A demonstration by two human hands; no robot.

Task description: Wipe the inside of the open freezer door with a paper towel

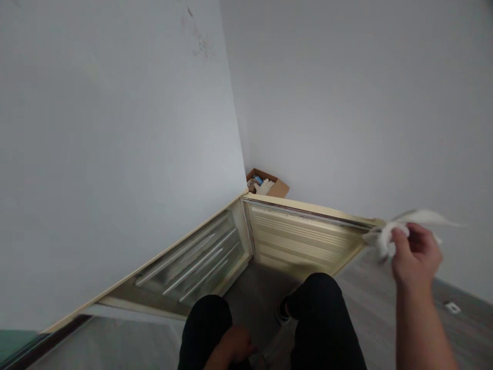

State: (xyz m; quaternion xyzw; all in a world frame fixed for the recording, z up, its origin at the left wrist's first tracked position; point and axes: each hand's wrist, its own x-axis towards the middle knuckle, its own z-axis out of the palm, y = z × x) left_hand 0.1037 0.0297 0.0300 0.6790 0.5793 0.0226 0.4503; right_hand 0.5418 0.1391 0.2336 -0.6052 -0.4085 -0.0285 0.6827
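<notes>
Fingers of the right hand [416,254] are pinched shut on a white cloth [389,237], bunched just off the end of the cream frame's top rail [308,209]. Looks like a wiping pass along that rail; next the cloth must press flat on it. The left hand [234,347] rests low between the knees, its fingers too dark to read.

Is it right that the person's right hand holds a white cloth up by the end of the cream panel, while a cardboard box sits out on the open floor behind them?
Not quite. The right hand does hold the white cloth by the end of the cream panel, but the cardboard box sits in the corner where the two walls meet, beyond the panel, as the head view shows.
</notes>
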